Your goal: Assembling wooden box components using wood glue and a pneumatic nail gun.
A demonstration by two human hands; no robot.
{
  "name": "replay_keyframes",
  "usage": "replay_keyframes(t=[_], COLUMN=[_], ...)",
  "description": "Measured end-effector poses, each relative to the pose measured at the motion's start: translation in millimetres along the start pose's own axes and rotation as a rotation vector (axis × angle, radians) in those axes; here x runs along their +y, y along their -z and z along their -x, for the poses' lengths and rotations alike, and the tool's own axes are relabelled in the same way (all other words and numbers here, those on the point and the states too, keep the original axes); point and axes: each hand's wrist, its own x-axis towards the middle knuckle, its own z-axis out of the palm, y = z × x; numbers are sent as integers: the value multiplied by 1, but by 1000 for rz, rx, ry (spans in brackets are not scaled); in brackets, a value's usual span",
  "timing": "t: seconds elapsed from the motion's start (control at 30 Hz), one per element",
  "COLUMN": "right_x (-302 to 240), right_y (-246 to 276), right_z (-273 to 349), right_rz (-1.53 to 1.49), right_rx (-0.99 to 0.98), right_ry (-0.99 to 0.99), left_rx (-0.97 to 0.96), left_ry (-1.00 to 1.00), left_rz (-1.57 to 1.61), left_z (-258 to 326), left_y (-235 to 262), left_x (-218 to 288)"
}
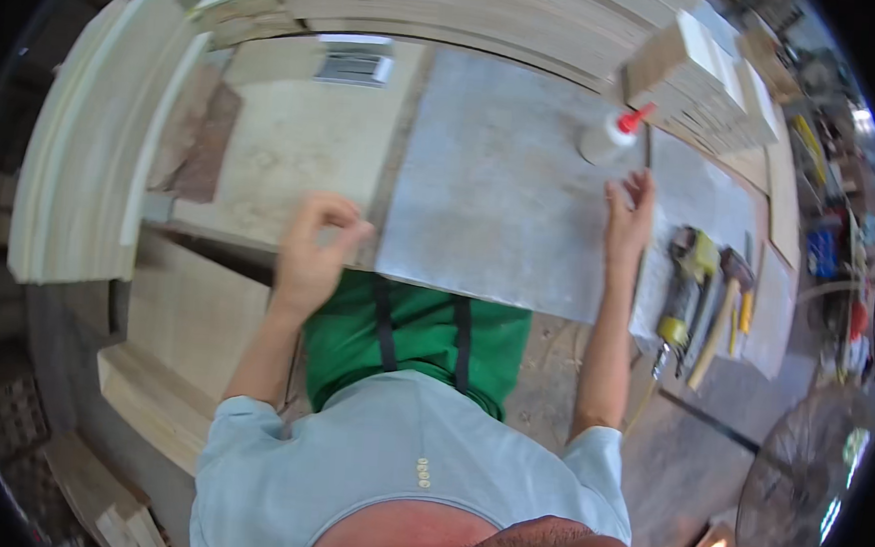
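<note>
Positioning step: left hand (314,251) loosely curled, apparently empty, at the grey panel (503,192) edge on the desk (296,134); right hand (629,217) open, flat; glue bottle (609,136) near.

The big grey sheet (503,187) on the bench looked matt and a bit mottled, could've been metal or laminate, couldn't tell. The pale wooden boards (74,151) along the left edge were raw, unfinished timber, same as the stacked wooden blocks (700,79) at the far right corner. The white glue bottle with the red cap (611,134) was smooth plastic. The yellow nail gun (685,284) looked like glossy plastic and metal, beside a wooden-handled hammer (721,311).
</note>
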Motion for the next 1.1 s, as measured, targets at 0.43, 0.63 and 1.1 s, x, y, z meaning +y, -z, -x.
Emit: replay_keyframes(t=[0.43,0.63,1.1], right_x=[56,29,-8], right_y=[-35,-6,-4], right_z=[-30,43,89], right_rz=[85,267,454], right_rx=[-175,-173,-241], right_ry=[-20,-37,243], left_rx=[442,210,-120], left_ry=[-230,339,-73], left_rz=[-697,-785,-745], left_z=[-32,-96,-161], left_y=[146,143,32], left_x=[-21,-15,-145])
